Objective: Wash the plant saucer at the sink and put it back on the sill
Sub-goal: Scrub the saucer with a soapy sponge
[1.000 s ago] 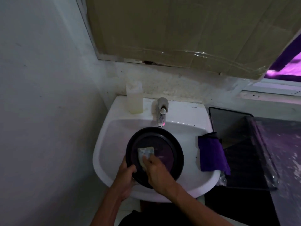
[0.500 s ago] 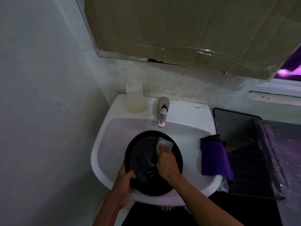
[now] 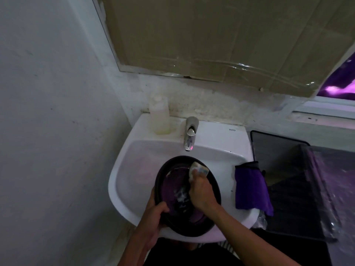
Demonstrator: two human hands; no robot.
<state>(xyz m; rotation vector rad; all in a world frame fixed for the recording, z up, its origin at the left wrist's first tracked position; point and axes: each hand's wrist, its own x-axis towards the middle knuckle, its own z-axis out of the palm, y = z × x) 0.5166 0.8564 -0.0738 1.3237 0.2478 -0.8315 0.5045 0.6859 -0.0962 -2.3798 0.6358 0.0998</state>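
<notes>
A round black plant saucer (image 3: 172, 181) sits tilted over the white sink basin (image 3: 134, 169). My left hand (image 3: 155, 214) grips its near left rim, thumb inside. My right hand (image 3: 201, 191) presses a pale sponge (image 3: 198, 167) against the saucer's far inner rim. White suds streak the saucer's middle beside that hand. The window sill (image 3: 322, 120) runs along the wall at the upper right.
A chrome tap (image 3: 190, 134) stands at the basin's back, with a cloudy plastic bottle (image 3: 160, 117) to its left. A purple cloth (image 3: 250, 187) hangs over the basin's right rim. A dark tray (image 3: 284, 181) lies to the right. Cardboard covers the window above.
My right hand has slid the sponge from the saucer's near centre up to its far rim. Suds now show in the middle. My left hand has kept its grip.
</notes>
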